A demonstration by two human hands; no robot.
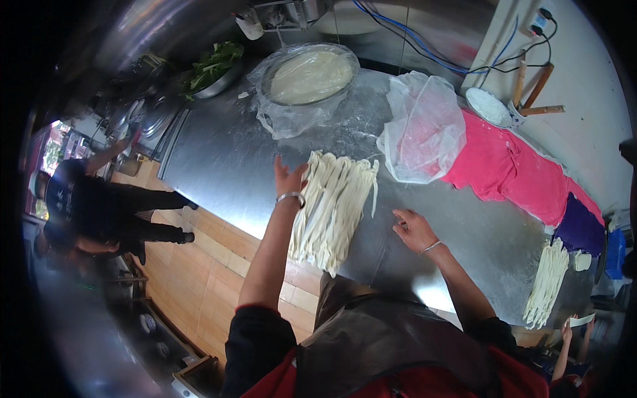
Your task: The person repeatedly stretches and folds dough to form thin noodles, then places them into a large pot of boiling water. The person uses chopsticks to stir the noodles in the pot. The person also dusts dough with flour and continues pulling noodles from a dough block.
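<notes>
A bundle of long, pale dough strips (337, 199) lies side by side on the steel worktable (219, 159), its lower ends reaching the table's near edge. At its upper left side is my left hand (290, 182), fingers apart, right against the outer strips; whether it touches them I cannot tell. One loose strip curls away on the bundle's right. My right hand (417, 232) hovers over bare steel to the right of the bundle, with thumb and forefinger apart and nothing visible in it. Both wrists wear a bracelet.
Behind stands a plastic-covered bowl of dough (312, 74). Plastic sheeting (424, 126) and a pink cloth (504, 159) run along the wall beside a white bowl (489, 106). More dough strips (547, 282) lie far right. Two people (86, 205) stand left; another person's hands (569, 328) hold a strip.
</notes>
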